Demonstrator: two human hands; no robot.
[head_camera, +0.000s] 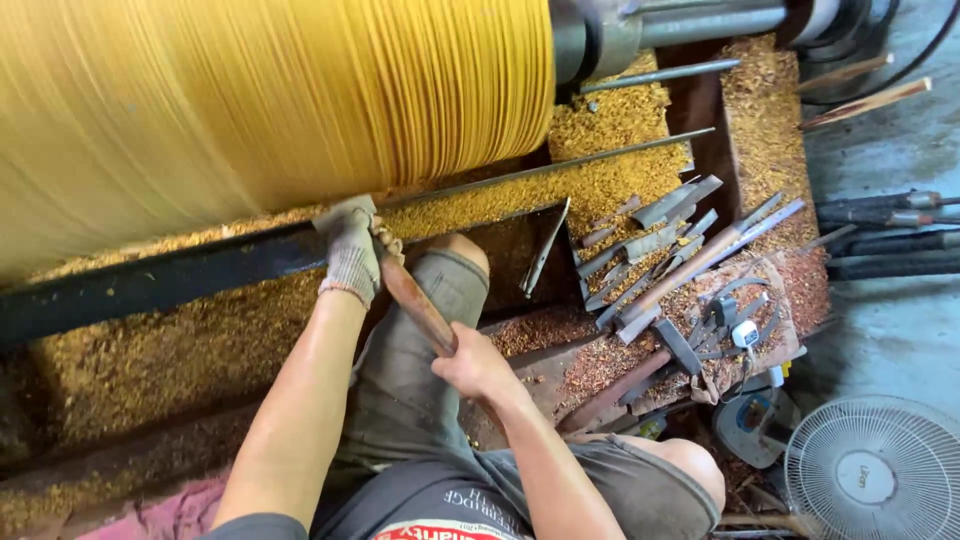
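Observation:
A huge yellow wooden workpiece (260, 95) spins on a lathe and fills the upper left. My left hand (350, 245), in a grey knit glove, presses the front of a turning tool onto the dark steel tool rest (170, 275) right under the wood. My right hand (475, 365), bare, grips the tool's brown wooden handle (415, 305) above my raised knee. The tool's cutting tip is hidden behind the glove.
Yellow wood shavings (130, 360) cover the lathe bed. Several metal chisels and bars (665, 255) lie on the bench at right, with calipers (735, 330). A white fan (875, 470) stands at the bottom right. More tool handles (880, 215) lie at the far right.

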